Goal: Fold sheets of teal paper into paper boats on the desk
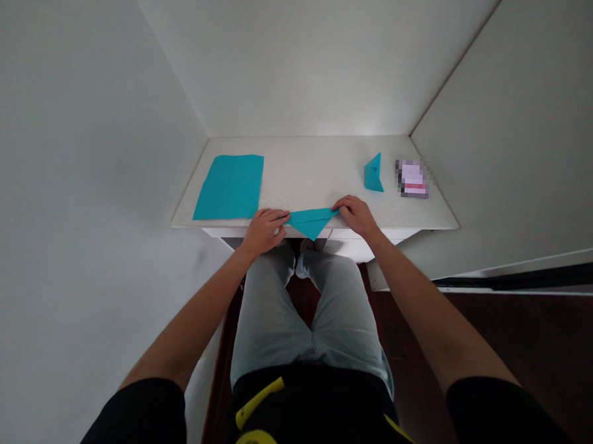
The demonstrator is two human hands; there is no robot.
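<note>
A folded teal paper triangle (310,221) lies at the front edge of the white desk (309,170), its point hanging over the edge. My left hand (265,229) pinches its left corner, fingers curled. My right hand (356,214) presses on its right corner with bent fingers. Both hands rest at the desk's front rim above my knees.
A flat teal paper sheet (231,186) lies on the left of the desk. A small folded teal paper shape (373,174) stands at the right, beside a small blurred pink and white object (413,178). White walls close in on the left, back and right.
</note>
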